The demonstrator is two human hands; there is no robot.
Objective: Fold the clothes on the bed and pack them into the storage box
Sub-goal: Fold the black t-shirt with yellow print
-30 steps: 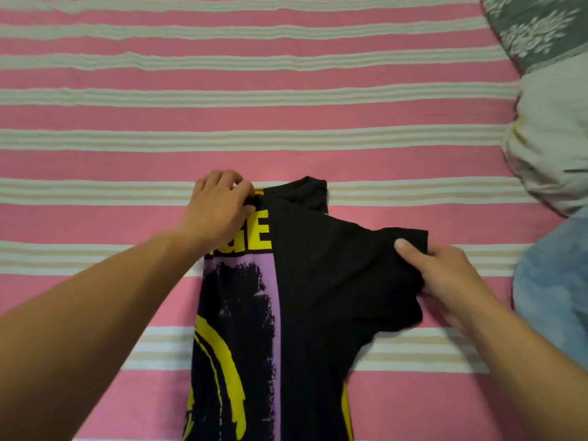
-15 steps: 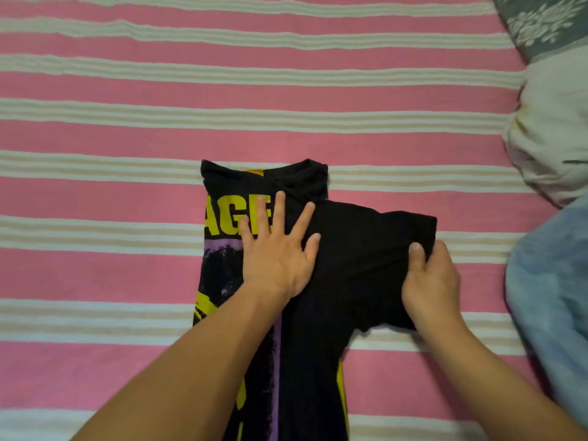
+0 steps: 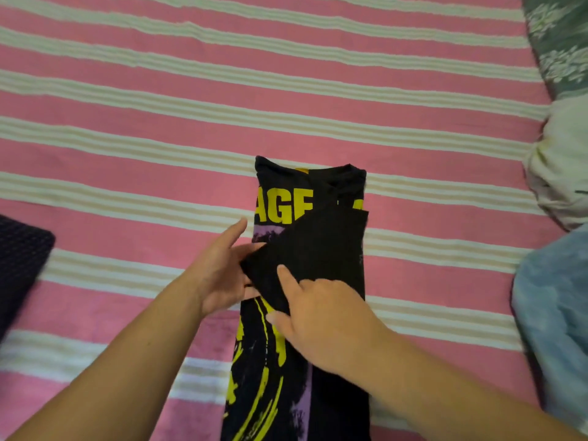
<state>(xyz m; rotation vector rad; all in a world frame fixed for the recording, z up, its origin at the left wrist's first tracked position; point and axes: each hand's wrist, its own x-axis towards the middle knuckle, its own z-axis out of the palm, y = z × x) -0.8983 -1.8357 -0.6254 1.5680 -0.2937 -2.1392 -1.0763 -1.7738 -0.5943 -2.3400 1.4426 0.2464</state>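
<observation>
between both hands' fingers [image 3: 251,249] lies the sleeve [image 3: 305,249] (black shirt [image 3: 334,393]).

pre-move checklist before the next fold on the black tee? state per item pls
1. Sleeve folded in over the black T-shirt: ok, lies diagonally across the print.
2. Left hand at the sleeve tip: ok; its grip cannot tell, fingers partly hidden.
3. Right hand pressing the sleeve flat: ok, fingers straight.
4. Right edge of shirt straight: ok.
5. Bedsheet beside the shirt bare for folding: ok.
6. Storage box in view: cannot tell; a dark object shows at left edge.
</observation>
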